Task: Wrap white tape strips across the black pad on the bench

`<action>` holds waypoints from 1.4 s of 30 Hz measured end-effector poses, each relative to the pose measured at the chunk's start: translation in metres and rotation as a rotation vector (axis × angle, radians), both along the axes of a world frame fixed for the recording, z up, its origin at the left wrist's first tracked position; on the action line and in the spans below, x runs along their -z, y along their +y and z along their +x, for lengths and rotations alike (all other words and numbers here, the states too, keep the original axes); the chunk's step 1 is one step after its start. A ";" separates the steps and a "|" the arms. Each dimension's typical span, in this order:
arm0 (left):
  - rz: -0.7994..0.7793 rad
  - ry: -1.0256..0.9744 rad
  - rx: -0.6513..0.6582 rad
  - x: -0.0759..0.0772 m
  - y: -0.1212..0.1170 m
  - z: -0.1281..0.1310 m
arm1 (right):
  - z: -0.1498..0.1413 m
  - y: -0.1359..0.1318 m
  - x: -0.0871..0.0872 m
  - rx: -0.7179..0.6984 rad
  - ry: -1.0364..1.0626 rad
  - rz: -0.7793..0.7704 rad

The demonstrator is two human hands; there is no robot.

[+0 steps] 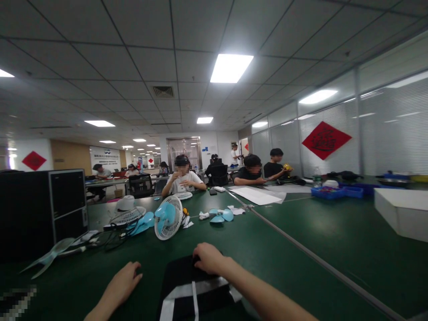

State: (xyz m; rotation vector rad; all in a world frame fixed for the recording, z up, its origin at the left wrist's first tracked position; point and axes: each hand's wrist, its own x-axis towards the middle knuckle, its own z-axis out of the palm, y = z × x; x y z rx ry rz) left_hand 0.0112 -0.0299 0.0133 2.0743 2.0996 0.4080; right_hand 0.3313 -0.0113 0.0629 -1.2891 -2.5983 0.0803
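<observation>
My left hand (123,280) rests on the green table (284,249), fingers curled loosely and apart, holding nothing, just left of a black cloth item with white stripes (187,292). My right hand (209,257) lies on the far edge of that black item, fingers bent down over it; whether it grips the cloth is not clear. A small white and blue desk fan (168,217) stands beyond the hands. Loose blue fan blades (219,216) lie further back.
A black computer case (42,209) stands at the left with fan parts and cables beside it. A white box (403,209) and blue trays (336,191) sit at the right. Several people sit at the far end of the table.
</observation>
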 end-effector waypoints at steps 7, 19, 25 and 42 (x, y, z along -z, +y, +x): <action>0.005 0.040 0.020 0.005 0.002 -0.001 | 0.019 -0.002 0.000 -0.006 0.084 0.056; 0.014 -0.003 0.032 0.015 0.010 -0.010 | 0.196 -0.006 -0.025 0.605 0.403 0.054; 0.006 0.016 0.010 0.010 0.007 -0.003 | 0.271 -0.033 -0.020 0.792 0.344 0.082; -0.007 0.000 0.030 0.025 0.021 -0.017 | 0.303 -0.044 0.006 0.968 0.111 0.202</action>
